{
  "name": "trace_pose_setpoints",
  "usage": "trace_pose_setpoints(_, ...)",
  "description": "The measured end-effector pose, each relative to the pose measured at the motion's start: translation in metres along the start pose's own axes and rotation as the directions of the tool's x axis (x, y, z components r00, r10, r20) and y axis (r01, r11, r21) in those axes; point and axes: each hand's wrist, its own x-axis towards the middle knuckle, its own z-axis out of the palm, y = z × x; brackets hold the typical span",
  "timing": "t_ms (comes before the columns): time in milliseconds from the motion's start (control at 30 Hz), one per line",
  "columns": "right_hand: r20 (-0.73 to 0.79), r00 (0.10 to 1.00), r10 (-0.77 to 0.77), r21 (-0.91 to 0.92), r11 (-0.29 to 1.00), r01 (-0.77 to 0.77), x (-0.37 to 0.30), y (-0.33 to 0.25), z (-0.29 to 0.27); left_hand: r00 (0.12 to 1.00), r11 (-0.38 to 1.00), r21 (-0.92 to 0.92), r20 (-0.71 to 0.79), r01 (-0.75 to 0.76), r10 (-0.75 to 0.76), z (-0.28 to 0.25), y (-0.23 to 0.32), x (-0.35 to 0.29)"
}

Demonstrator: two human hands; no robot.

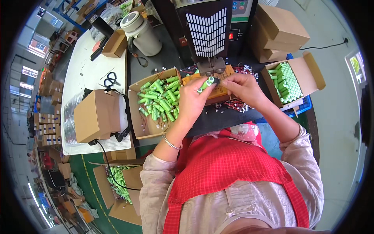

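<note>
My left hand [193,95] is closed around a few green cylindrical battery cells [205,84], their pale ring-marked ends pointing up. Close beside it, my right hand [243,89] pinches with thumb and fingertips at the dark end of the cells; what lies between those fingers is too small to tell. Both hands are just below the metal electrode tips [212,70] of a dark spot-welding machine [206,33]. Under them sits an orange-brown work block [223,96], partly covered by the hands. Thin wire leads with white connectors [237,104] lie around the block.
Left of my hands, an open carton [133,111] holds loose green cells with wires. Another carton [309,72] on the right holds cells in rows. A grey flask [146,39], black scissors [110,79] and a closed cardboard box [91,117] stand farther left. Stacked boxes [280,29] flank the machine.
</note>
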Motion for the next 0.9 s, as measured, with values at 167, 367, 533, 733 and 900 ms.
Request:
trace_pose_setpoints(167,0.101,0.995,0.028,0.072,0.997,-0.035,0.006,0.003,-0.001,0.998,0.992,0.124,0.054,0.010,-0.016,-0.001,0.011,0.005)
trace_pose_setpoints(367,0.141,0.990,0.028,0.041,0.999,-0.034,0.014,0.006,-0.001,0.999,0.987,0.161,0.052,0.002,-0.011,0.000,0.006,0.007)
trace_pose_setpoints(533,0.137,0.990,-0.030,0.022,0.999,0.028,0.021,0.011,0.000,0.995,0.978,0.204,0.073,0.048,-0.064,-0.001,0.004,0.009)
trace_pose_setpoints(733,0.198,0.979,-0.040,0.051,0.998,0.030,0.014,0.007,-0.008,0.977,0.939,0.281,-0.016,-0.199,0.212,-0.004,0.005,0.009)
trace_pose_setpoints(900,0.249,0.968,0.012,0.106,0.994,-0.040,-0.001,0.008,-0.023,0.937,0.923,-0.179,0.145,0.340,-0.317,-0.018,0.015,0.000)
